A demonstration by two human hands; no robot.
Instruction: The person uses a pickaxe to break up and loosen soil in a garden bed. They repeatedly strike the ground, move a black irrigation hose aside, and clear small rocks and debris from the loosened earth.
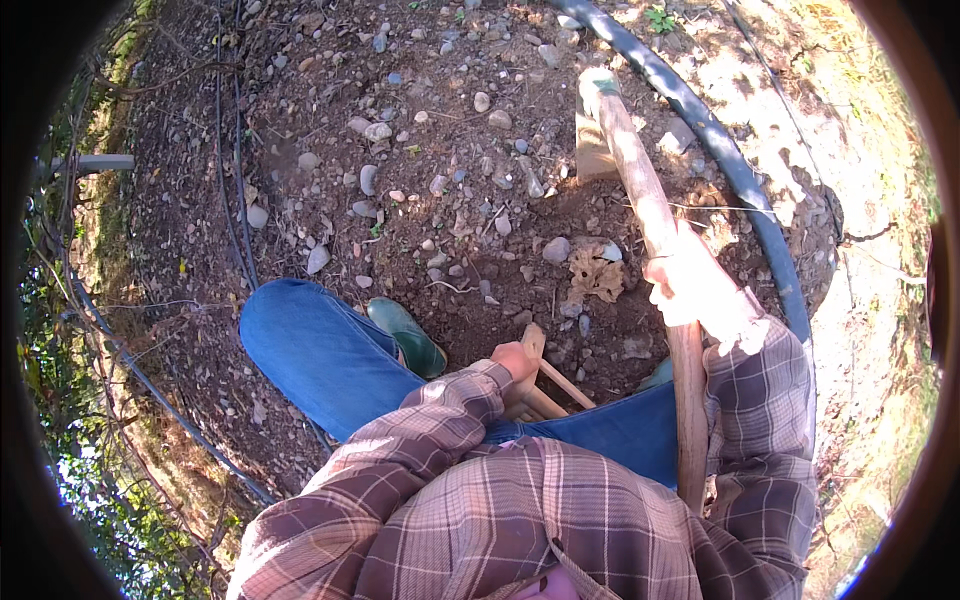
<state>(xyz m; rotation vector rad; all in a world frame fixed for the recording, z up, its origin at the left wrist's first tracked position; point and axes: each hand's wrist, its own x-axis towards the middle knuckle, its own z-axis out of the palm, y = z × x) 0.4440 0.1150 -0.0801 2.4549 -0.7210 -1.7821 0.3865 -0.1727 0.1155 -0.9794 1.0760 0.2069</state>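
My right hand (694, 281) is wrapped around the wooden handle (634, 161) of a hoe. Bright sunlight washes out much of that hand. Beyond it, the hoe's flat metal blade (595, 154) rests at the soil, and the handle's rear end runs back beside my right forearm. Between my legs, my left hand (515, 361) grips the end of a pale wooden piece (534, 341). Thin wooden bars (568, 386) extend from it towards my lap; the rest is hidden by my sleeve and thigh, so I cannot tell what object it is.
Stony brown soil (442, 247) spreads ahead, with a dry curled leaf (596, 274) near the hoe. A thick dark hose (697, 124) curves along the right. Thin black tubes (238, 150) run down the left, near vines (67, 247). My green shoe (405, 337) stands beside my left knee.
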